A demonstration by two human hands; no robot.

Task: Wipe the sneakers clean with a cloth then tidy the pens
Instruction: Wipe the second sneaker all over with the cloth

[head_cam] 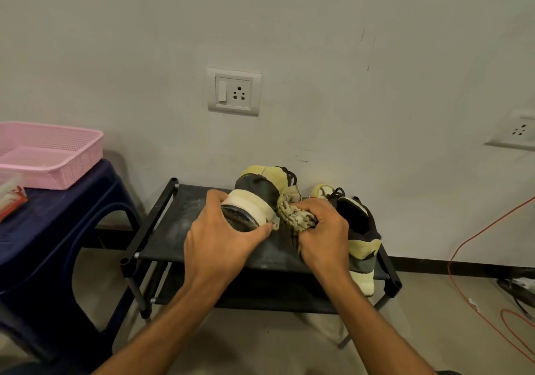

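Left grip wraps the heel of one sneaker, tipping it sole-out over the rack shelf, seemingly to brace it for wiping. Right grip bunches the cloth against its side. The second sneaker crowds the shelf's near right corner; bare shelf lies left for setting down.

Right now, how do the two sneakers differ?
The held sneaker is tipped up, sole facing the camera, gripped by the left hand; the resting sneaker sits sole-down on the rack. The right hand holds the cloth against the held sneaker only. Both are yellow and black.
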